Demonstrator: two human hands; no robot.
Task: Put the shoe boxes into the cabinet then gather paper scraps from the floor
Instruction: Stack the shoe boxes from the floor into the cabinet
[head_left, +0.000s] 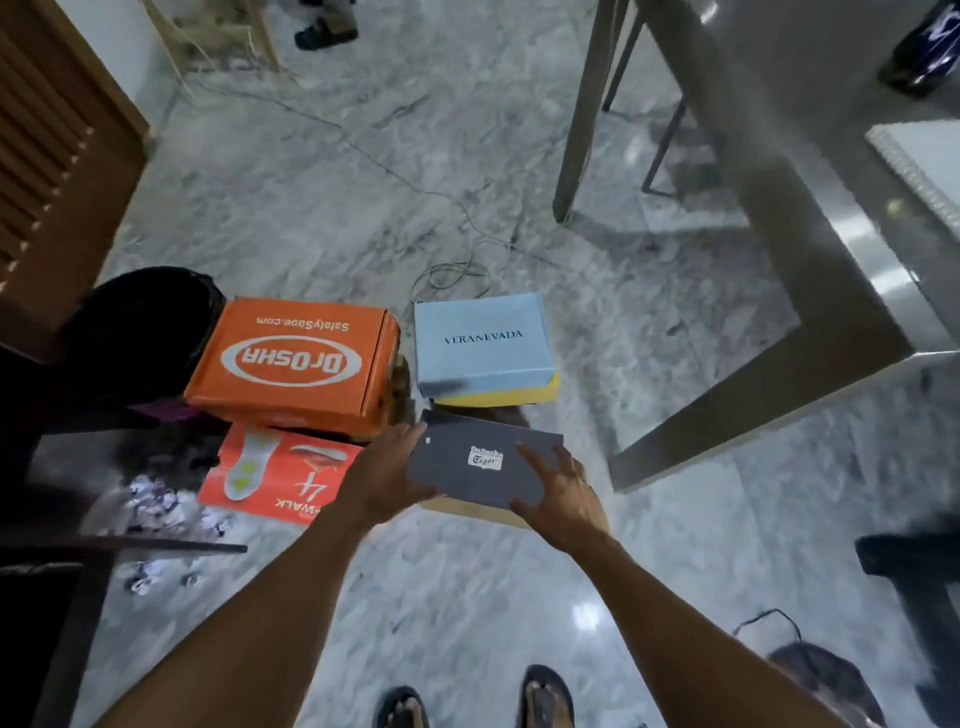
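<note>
A dark grey shoe box (483, 460) with a small white label on its lid is held between both hands just above the marble floor (467, 597). The left hand (382, 478) is pressed against the box's left end with its fingers (415, 493) curled under the near edge, and the right hand (558, 491) is laid on the lid's right part with its fingers (530, 457) spread and bent over the top. A tan box (475, 512) is seen directly beneath the grey one; whether the two are touching cannot be told. Just behind, a pale blue box (483, 343) marked VERANEVADA is stacked on a yellow box (498, 397). To the left, an orange box (291, 358) is set on top of a red-orange box (275, 478) printed with a shoe sole. White paper scraps (156, 504) are scattered on the floor left of that stack, beside dark furniture that is too blurred to be made out. A thin cable (452, 275) is coiled on the floor behind the blue box. A slatted wooden cabinet door (57, 171) is seen at the far left, well apart from the boxes. A grey counter (810, 171) is placed at the right. The person's sandalled feet (478, 701) are visible at the bottom edge.
</note>
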